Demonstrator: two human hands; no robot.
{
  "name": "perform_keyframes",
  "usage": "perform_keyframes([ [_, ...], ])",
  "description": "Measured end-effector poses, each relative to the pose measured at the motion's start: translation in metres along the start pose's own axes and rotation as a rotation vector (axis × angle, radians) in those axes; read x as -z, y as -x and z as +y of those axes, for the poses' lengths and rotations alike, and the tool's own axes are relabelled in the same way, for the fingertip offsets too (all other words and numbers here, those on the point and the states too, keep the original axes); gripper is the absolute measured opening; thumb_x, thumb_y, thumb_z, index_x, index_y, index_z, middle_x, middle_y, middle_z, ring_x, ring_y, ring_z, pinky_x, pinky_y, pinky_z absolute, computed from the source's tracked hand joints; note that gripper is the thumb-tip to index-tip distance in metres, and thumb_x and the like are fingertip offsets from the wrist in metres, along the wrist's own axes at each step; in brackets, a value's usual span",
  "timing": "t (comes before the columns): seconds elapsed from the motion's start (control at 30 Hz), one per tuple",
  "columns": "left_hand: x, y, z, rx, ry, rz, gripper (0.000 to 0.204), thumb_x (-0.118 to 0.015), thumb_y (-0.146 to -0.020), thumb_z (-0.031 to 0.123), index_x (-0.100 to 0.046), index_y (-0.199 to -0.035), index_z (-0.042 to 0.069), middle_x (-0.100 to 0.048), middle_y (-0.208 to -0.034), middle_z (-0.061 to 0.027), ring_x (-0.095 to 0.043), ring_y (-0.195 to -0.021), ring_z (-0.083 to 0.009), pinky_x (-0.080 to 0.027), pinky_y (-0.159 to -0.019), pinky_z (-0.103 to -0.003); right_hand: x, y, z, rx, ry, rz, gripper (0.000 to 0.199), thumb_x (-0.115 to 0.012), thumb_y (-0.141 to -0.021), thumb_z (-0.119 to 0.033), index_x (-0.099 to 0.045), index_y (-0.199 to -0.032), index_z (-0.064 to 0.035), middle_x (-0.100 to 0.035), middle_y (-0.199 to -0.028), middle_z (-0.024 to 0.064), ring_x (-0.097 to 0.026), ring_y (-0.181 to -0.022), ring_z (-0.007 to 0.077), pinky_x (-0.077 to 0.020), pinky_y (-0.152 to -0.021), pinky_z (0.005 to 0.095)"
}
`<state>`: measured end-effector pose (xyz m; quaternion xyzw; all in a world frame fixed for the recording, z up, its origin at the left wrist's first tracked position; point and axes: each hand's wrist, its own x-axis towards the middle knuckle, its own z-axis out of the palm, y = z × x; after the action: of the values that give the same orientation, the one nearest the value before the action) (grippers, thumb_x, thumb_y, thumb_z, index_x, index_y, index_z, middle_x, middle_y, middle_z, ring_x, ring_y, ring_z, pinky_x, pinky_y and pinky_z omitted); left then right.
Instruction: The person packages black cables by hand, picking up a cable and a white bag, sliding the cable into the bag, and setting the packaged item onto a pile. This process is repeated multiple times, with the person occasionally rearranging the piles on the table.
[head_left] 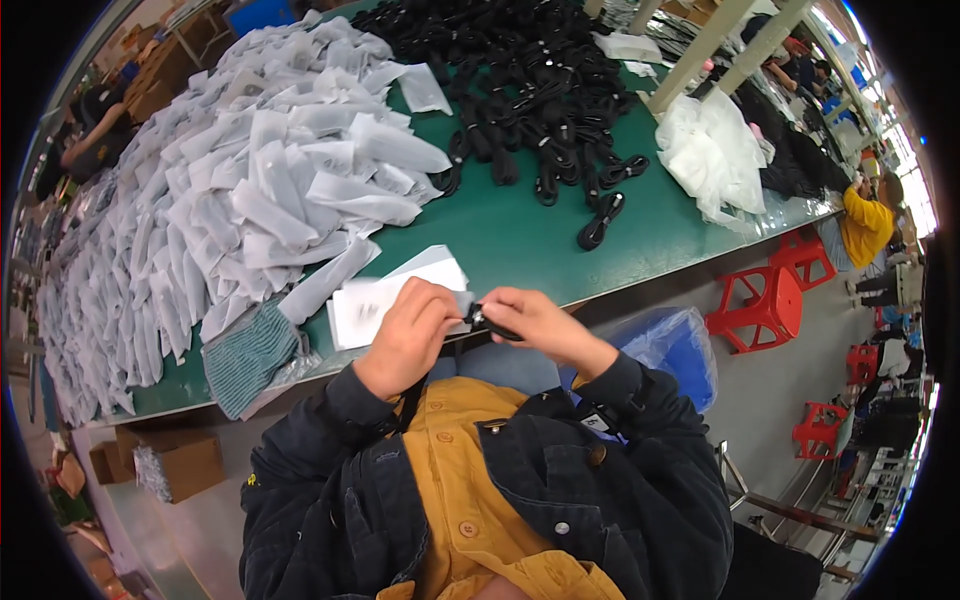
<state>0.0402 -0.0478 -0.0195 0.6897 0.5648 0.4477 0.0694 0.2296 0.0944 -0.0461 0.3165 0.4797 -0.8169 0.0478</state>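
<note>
My right hand [545,325] is closed on a coiled black cable [498,327] just off the front edge of the green table. My left hand [412,335] pinches a frosted plastic bag [463,300], whose edge meets the cable's end; how far the cable is inside cannot be made out. Beside and under my left hand lies a stack of flat white bags [352,318] with blurred print. A heap of bundled black cables [530,95] covers the far middle of the table, one bundle [600,222] lying apart. Frosted bags, apparently filled, form a big pile [265,175] at the left.
A teal striped cloth [250,360] lies at the table's front edge. Crumpled white plastic [712,155] sits on the right. Below stand a lined blue bin [680,355], red stools [760,310] and a cardboard box [190,465]. A person in yellow [868,228] is far right.
</note>
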Motion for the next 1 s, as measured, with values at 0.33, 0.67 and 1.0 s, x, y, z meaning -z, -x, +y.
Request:
perform_keyframes([
  [0.33,0.007,-0.025,0.001,0.113,0.037,0.059,0.01,-0.063,-0.08,-0.004,-0.056,-0.086,0.0,-0.056,-0.091,-0.0161,-0.056,-0.087,-0.0334,-0.046,-0.078,-0.04,-0.037,-0.009,-0.006,1.045,0.711,0.553,0.025,-0.076,-0.083,-0.015,-0.06,-0.099,-0.0043,-0.052,-0.096,0.0124,-0.056,-0.087,0.0309,-0.0482,-0.071,0.036],
  [0.67,0.011,-0.029,-0.028,0.272,0.519,0.091,0.005,-0.055,-0.092,0.0,-0.053,-0.095,0.004,-0.052,-0.097,-0.0041,-0.049,-0.088,-0.0111,-0.038,-0.073,-0.023,-0.043,0.003,-0.032,1.328,0.597,0.32,0.013,-0.064,-0.088,-0.001,-0.059,-0.1,-0.0019,-0.05,-0.105,0.0118,-0.057,-0.09,0.028,-0.0488,-0.078,0.034],
  [1.0,0.111,-0.051,-0.125,0.142,-0.179,0.579,0.026,-0.046,-0.104,0.013,-0.057,-0.122,-0.002,-0.059,-0.117,-0.0093,-0.056,-0.109,-0.0169,-0.044,-0.096,-0.029,0.094,0.013,-0.049,0.938,1.311,1.223,0.031,-0.061,-0.074,0.001,-0.063,-0.105,-0.0056,-0.057,-0.102,0.0111,-0.056,-0.1,0.0318,-0.0493,-0.082,0.0399],
])
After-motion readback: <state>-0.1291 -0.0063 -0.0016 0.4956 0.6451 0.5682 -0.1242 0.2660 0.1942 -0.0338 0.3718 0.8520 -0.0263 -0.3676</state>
